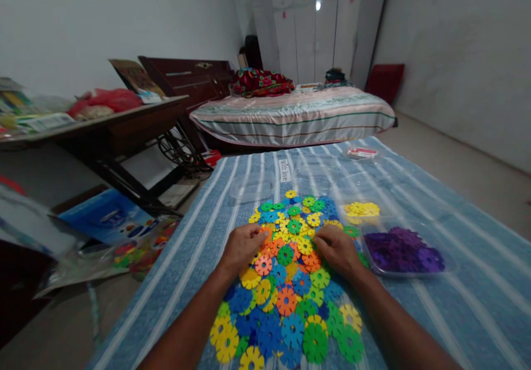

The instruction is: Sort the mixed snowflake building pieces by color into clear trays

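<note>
A loose heap of notched plastic flower discs in yellow, green, blue and orange spreads over the blue striped cloth. My left hand is at the heap's left side, thumb and fingers pinched at an orange flower disc. On the right side, my right hand has its fingers curled together beside yellow discs; whatever is between its fingertips is hidden. Purple discs fill a clear plastic box right of my right hand. Yellow discs lie in another clear box behind it.
Clear plastic containers stand beyond the heap, and one at the far right holds a red-and-white item. A bed stands past the table. At left are a cluttered sewing-machine table and bags on the floor.
</note>
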`<state>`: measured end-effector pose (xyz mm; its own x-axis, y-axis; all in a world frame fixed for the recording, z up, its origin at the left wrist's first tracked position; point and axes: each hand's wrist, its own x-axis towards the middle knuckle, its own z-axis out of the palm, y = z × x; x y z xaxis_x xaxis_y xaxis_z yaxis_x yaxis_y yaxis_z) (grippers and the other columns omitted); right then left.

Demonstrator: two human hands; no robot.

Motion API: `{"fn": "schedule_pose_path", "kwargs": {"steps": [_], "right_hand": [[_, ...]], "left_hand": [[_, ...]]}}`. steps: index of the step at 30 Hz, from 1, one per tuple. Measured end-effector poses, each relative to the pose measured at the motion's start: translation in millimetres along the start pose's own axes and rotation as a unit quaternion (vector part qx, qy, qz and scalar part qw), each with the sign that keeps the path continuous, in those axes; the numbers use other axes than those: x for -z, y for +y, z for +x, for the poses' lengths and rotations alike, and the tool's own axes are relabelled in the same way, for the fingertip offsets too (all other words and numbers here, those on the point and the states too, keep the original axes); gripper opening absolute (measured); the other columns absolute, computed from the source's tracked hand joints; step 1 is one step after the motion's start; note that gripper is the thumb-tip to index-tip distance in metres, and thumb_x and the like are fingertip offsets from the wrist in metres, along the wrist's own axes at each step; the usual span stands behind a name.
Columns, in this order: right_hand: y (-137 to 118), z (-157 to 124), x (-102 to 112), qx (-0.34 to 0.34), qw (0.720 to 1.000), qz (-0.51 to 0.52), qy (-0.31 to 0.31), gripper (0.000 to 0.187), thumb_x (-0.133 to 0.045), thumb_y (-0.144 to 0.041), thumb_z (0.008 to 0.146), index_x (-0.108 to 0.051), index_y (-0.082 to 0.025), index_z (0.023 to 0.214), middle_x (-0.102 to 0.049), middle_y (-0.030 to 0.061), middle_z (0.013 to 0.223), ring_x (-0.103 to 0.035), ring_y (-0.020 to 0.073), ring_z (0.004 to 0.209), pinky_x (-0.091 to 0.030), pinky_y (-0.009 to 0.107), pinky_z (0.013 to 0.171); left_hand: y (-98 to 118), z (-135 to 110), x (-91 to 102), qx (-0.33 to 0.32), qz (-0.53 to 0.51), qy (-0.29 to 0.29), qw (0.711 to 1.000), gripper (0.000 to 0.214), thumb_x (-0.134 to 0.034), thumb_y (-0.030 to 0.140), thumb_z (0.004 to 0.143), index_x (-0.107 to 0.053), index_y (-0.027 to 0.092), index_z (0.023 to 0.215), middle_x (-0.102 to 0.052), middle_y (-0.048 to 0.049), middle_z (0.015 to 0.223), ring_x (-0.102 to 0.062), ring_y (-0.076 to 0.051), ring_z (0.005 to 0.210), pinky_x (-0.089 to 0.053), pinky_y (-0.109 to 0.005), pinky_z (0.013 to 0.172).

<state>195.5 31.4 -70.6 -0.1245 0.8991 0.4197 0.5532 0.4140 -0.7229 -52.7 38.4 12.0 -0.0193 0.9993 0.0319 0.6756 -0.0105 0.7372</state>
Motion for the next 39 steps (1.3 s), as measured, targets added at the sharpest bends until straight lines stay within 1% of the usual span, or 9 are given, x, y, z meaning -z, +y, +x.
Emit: {"fn": "schedule_pose_path", "kwargs": {"steps": [4, 7, 11, 15, 19, 22, 27, 33, 39], "right_hand": [[-1, 0, -1, 0.001, 1.000, 0.003, 0.003, 0.022, -0.050, -0.021, 0.085, -0.059, -0.020, 0.065, -0.057, 0.0005, 0.068, -0.054, 0.0159, 0.072, -0.038, 0.027, 0.068], [0, 0, -1, 0.000, 1.000, 0.005, -0.001, 0.022, -0.051, -0.022, 0.085, -0.059, -0.021, 0.065, -0.057, 0.0005, 0.068, -0.054, 0.0162, 0.071, -0.039, 0.028, 0.068], [2, 0, -1, 0.002, 1.000, 0.008, -0.001, 0.022, -0.051, -0.022, 0.086, -0.059, -0.021, 0.066, -0.059, 0.0008, 0.069, -0.054, 0.0163, 0.072, -0.039, 0.028, 0.068], [1, 0, 2, -0.003, 1.000, 0.001, -0.007, 0.022, -0.051, -0.022, 0.085, -0.059, -0.021, 0.065, -0.059, 0.0009, 0.070, -0.055, 0.0161, 0.072, -0.039, 0.027, 0.068], [0, 0, 4, -0.002, 1.000, 0.000, -0.004, 0.022, -0.051, -0.022, 0.084, -0.060, -0.021, 0.064, -0.060, 0.0011, 0.069, -0.055, 0.0164, 0.072, -0.039, 0.028, 0.069], [0, -1, 5, -0.001, 1.000, 0.001, -0.006, 0.023, -0.051, -0.023, 0.084, -0.060, -0.021, 0.063, -0.060, 0.0011, 0.068, -0.055, 0.0163, 0.071, -0.039, 0.028, 0.068], [0, -2, 6, -0.005, 1.000, -0.003, -0.007, 0.022, -0.051, -0.024, 0.084, -0.062, -0.021, 0.065, -0.062, 0.0015, 0.070, -0.056, 0.0165, 0.072, -0.039, 0.028, 0.067], [1, -2, 6, -0.009, 1.000, 0.002, -0.009, 0.021, -0.052, -0.026, 0.084, -0.062, -0.021, 0.066, -0.061, 0.0012, 0.070, -0.057, 0.0172, 0.073, -0.040, 0.029, 0.068], [2, -1, 4, -0.004, 1.000, -0.004, -0.006, 0.021, -0.052, -0.026, 0.085, -0.061, -0.021, 0.066, -0.061, 0.0016, 0.071, -0.057, 0.0171, 0.073, -0.040, 0.028, 0.069]], "left_hand": [[40, 50, -14.7, 0.068, -0.109, -0.042, 0.991, 0.025, -0.065, 0.039, 0.063, -0.057, 0.016, 0.056, -0.054, 0.0018, 0.048, -0.048, -0.011, 0.048, -0.036, -0.023, 0.051], [82, 84, -23.1, 0.070, -0.248, -0.051, 0.965, 0.025, -0.068, 0.039, 0.064, -0.063, 0.015, 0.071, -0.066, -0.0017, 0.064, -0.060, -0.013, 0.060, -0.043, -0.024, 0.058], [107, 96, -29.9, 0.055, -0.212, -0.027, 0.975, 0.025, -0.068, 0.038, 0.069, -0.063, 0.015, 0.074, -0.068, -0.0042, 0.067, -0.063, -0.015, 0.064, -0.045, -0.026, 0.061], [77, 75, -24.9, -0.001, -0.094, -0.081, 0.992, 0.018, -0.063, 0.033, 0.069, -0.066, 0.015, 0.071, -0.069, -0.0027, 0.066, -0.062, -0.015, 0.065, -0.044, -0.024, 0.060], [29, 44, -4.8, -0.056, 0.029, -0.099, 0.993, 0.019, -0.060, 0.033, 0.068, -0.069, 0.016, 0.068, -0.065, 0.0002, 0.061, -0.060, -0.015, 0.062, -0.042, -0.024, 0.059], [7, 20, 11.6, -0.082, 0.088, -0.108, 0.987, 0.022, -0.056, 0.033, 0.071, -0.069, 0.017, 0.068, -0.067, 0.0000, 0.066, -0.061, -0.017, 0.067, -0.043, -0.025, 0.062], [-2, -13, 26.8, -0.122, 0.169, -0.120, 0.971, 0.017, -0.055, 0.029, 0.073, -0.069, 0.020, 0.075, -0.069, -0.0008, 0.077, -0.063, -0.019, 0.077, -0.046, -0.027, 0.071], [-10, -31, 19.2, -0.189, 0.245, -0.155, 0.938, 0.016, -0.068, 0.031, 0.067, -0.064, 0.020, 0.078, -0.064, -0.0102, 0.110, -0.056, -0.029, 0.108, -0.044, -0.039, 0.094], [-13, -32, 12.9, -0.196, 0.213, -0.141, 0.947, 0.009, -0.063, 0.022, 0.067, -0.056, 0.021, 0.073, -0.063, -0.0066, 0.099, -0.058, -0.024, 0.098, -0.046, -0.035, 0.087]]}}
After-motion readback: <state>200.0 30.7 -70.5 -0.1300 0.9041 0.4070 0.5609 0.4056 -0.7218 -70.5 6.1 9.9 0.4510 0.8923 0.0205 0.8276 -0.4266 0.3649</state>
